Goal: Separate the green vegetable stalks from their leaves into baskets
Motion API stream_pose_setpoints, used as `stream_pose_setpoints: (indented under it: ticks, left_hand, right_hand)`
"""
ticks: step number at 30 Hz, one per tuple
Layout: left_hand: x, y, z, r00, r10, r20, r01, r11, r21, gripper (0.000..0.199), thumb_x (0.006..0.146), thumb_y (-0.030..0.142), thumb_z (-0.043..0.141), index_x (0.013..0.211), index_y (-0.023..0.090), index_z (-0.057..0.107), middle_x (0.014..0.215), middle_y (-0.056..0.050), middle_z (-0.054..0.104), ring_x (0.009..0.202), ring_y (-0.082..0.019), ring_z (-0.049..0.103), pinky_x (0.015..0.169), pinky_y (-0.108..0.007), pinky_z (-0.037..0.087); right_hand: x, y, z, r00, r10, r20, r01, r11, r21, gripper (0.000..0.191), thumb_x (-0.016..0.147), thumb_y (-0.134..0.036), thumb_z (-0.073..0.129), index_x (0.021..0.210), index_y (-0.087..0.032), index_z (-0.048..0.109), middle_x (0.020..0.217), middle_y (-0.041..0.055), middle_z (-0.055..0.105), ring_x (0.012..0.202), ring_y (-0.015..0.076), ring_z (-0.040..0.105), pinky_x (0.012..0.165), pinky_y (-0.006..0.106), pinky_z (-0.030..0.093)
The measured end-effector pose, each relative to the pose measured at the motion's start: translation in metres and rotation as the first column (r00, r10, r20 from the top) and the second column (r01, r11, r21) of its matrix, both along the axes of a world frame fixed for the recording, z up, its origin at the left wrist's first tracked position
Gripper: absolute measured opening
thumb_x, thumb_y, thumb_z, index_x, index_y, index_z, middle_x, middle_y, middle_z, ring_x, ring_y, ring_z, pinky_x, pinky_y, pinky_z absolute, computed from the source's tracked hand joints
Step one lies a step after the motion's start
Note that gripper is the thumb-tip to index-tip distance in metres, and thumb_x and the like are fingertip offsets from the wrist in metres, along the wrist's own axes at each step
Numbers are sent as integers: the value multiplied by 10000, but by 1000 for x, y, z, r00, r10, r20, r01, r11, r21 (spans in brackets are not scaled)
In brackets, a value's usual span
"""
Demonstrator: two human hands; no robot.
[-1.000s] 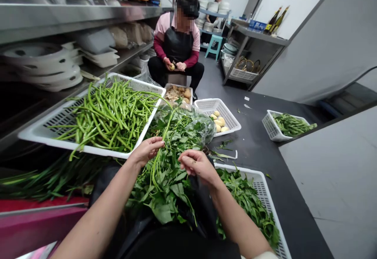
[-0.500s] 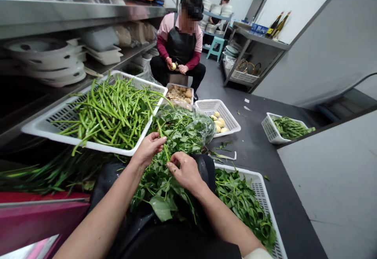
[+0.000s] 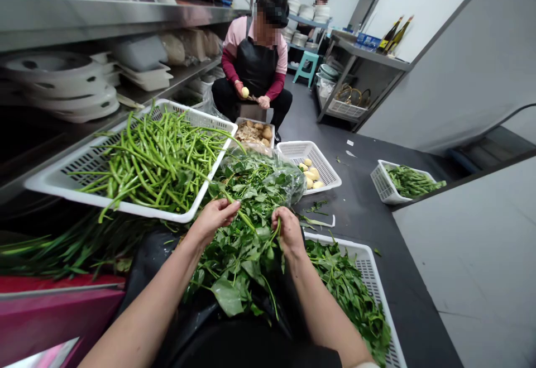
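Note:
My left hand (image 3: 218, 217) is closed on a thick green stem (image 3: 243, 218), which slants across the leaves over my lap. To its right, my right hand (image 3: 288, 233) pinches a leafy sprig (image 3: 280, 245), its leaves hanging below the fingers. Under both hands lies a heap of leafy greens (image 3: 234, 270). Beyond them, more greens spill from a clear plastic bag (image 3: 293, 184). On the left, a white basket (image 3: 138, 207) holds bare green stems (image 3: 154, 161). Another white basket (image 3: 368, 253), by my right forearm, contains leafy tops (image 3: 347, 295).
A person (image 3: 257, 49) sits opposite, holding a peeled potato (image 3: 245, 92) above a crate of unpeeled ones. Peeled potatoes lie in a white basket (image 3: 330, 167). A steel shelf (image 3: 104, 16) runs along the left. Another basket (image 3: 383, 184) with green vegetables stands by the right wall.
My right hand has moved right and slightly up, away from the left hand, with a leafy sprig in it. The left hand keeps the stem, slightly lower.

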State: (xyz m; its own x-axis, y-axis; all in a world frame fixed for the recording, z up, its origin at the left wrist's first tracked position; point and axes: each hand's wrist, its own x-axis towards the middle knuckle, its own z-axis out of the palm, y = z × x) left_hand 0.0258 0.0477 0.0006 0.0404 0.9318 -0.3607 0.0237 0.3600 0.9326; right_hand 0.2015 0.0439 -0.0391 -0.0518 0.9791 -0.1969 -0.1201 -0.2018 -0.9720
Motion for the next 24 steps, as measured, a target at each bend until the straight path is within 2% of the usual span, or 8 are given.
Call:
stream_pose_setpoints:
  ticks: [3, 8, 12, 16, 18, 20, 23, 24]
  left_hand:
    - [-1, -1, 0, 992, -73, -103, 79, 995, 65, 448, 572, 547, 631, 509, 201, 353, 462, 96, 315, 436, -56, 273, 444, -216, 210]
    - [4, -4, -3, 984, -86, -153, 104, 988, 111, 420, 562, 494, 672, 486, 181, 401, 471, 85, 342, 473, -69, 311, 458, -213, 217]
    - [15, -9, -9, 985, 16, 171, -4, 998, -65, 360, 587, 369, 733, 518, 164, 446, 462, 86, 371, 432, -49, 327, 416, -183, 231]
    - [23, -10, -16, 886, 188, 424, -40, 942, -334, 157, 731, 205, 641, 645, 152, 521, 494, 65, 447, 414, -41, 413, 401, -138, 305]
    - [20, -11, -17, 894, 199, 401, -49, 933, -355, 108, 758, 172, 612, 678, 148, 543, 534, 42, 503, 449, -48, 478, 419, -132, 349]
    - [12, -13, -17, 920, 157, 360, -23, 937, -349, 63, 741, 166, 635, 727, 140, 579, 601, 19, 562, 525, -66, 545, 474, -145, 407]
    - [0, -17, -17, 961, -36, 274, 109, 960, -258, 204, 682, 209, 694, 857, 132, 624, 647, 19, 586, 595, -86, 559, 555, -181, 440]
    - [-4, -18, -18, 963, -107, 247, 163, 962, -219, 271, 661, 232, 705, 898, 131, 624, 638, 28, 577, 592, -86, 544, 560, -188, 431]
  right_hand:
    - [-4, -3, 17, 938, 81, 338, -155, 968, 198, 257, 739, -416, 523, 628, -201, 436, 570, -39, 422, 534, 103, 379, 527, 223, 313]
    - [-22, -4, 15, 604, 46, 796, -531, 768, 359, 193, 775, -241, 530, 603, -191, 457, 611, -9, 487, 599, 122, 424, 586, 238, 317]
    - [-29, -14, 8, 613, -254, 749, -483, 630, 609, 199, 804, -158, 436, 610, -190, 468, 599, 9, 502, 579, 130, 447, 559, 239, 330]
    - [-11, -37, 34, 718, -433, 545, -295, 521, 801, 214, 839, -141, 408, 651, -189, 498, 566, -4, 472, 529, 116, 430, 525, 222, 344]
    - [16, -50, 50, 714, -458, 529, -235, 556, 797, 179, 839, -143, 419, 698, -187, 521, 586, -5, 490, 533, 111, 445, 522, 212, 353]
    - [55, -61, 56, 622, -433, 653, -282, 654, 702, 186, 838, -169, 419, 686, -188, 523, 587, -4, 499, 534, 112, 461, 525, 215, 358]
    - [117, -74, 43, 277, -166, 946, -324, 911, 255, 239, 819, -230, 422, 601, -191, 511, 569, 14, 516, 542, 142, 500, 552, 251, 386]
    - [133, -76, 36, 172, -48, 984, -282, 955, 95, 206, 800, -261, 460, 625, -188, 540, 614, 37, 559, 593, 170, 544, 586, 278, 413]
